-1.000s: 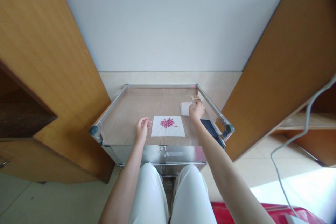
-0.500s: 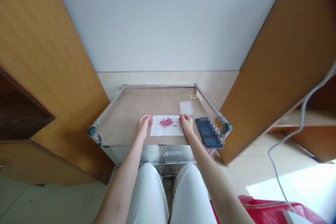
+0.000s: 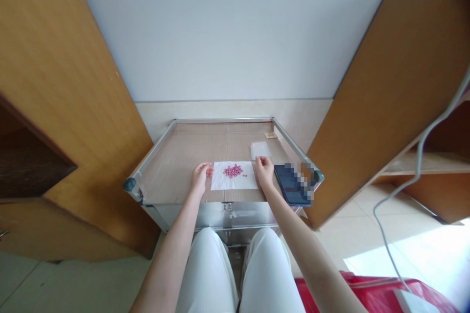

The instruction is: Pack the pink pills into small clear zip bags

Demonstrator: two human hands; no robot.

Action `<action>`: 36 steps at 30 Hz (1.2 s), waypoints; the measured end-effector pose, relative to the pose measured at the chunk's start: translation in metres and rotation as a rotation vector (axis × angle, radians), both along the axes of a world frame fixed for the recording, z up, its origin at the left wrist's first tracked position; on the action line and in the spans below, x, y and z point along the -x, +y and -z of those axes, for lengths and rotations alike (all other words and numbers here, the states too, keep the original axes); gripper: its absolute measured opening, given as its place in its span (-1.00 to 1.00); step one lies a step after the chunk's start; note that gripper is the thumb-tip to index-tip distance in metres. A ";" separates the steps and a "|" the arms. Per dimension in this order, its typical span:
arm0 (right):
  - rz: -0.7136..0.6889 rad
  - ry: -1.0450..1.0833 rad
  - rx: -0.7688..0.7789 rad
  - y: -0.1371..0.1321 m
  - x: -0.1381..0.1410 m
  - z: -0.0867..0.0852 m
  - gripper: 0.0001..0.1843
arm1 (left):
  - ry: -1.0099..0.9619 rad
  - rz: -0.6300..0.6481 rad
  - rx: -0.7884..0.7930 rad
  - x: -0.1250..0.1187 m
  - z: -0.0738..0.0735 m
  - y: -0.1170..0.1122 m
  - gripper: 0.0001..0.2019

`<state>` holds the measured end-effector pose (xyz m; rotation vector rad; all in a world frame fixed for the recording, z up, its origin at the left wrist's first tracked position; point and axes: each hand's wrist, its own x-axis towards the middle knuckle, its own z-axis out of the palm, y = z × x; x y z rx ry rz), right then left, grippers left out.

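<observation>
Fingers: left fingers [image 3: 206, 168] and right fingers [image 3: 260, 160] curled; whether either grips anything cannot be told.
Between them: pink tablets [image 3: 233, 171] on white paper [image 3: 235, 186].
Beyond right fingers: clear plastic bag [image 3: 260, 150].
Right of them: smartphone [image 3: 290, 186].

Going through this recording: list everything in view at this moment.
steel cart: one, steel with wood-pattern top, centre
paper sheet: one, white, on the cart top
pink round tablets: many, pink, piled on the sheet
clear plastic bag: one, clear, behind the sheet
small card: one, tan, near the back rail
phone: one, dark blue, right of the sheet
wooden doors: two, orange-brown, either side
cable: one, grey, far right
case: one, red, floor at lower right
left hand: one, at the sheet's left edge
right hand: one, at the sheet's right edge
</observation>
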<state>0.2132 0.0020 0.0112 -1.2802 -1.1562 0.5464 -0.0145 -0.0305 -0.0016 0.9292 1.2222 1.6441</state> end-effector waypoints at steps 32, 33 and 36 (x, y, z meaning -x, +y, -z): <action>0.199 -0.606 0.159 0.060 -0.061 -0.029 -0.76 | -0.005 0.012 0.001 0.001 -0.001 0.000 -0.80; 0.175 -0.586 0.135 0.061 -0.062 -0.031 -0.76 | -0.006 0.013 -0.001 0.001 -0.001 0.000 -0.80; 0.123 -0.464 0.089 0.060 -0.063 -0.037 -0.75 | -0.006 0.016 -0.002 0.002 0.001 0.001 -0.80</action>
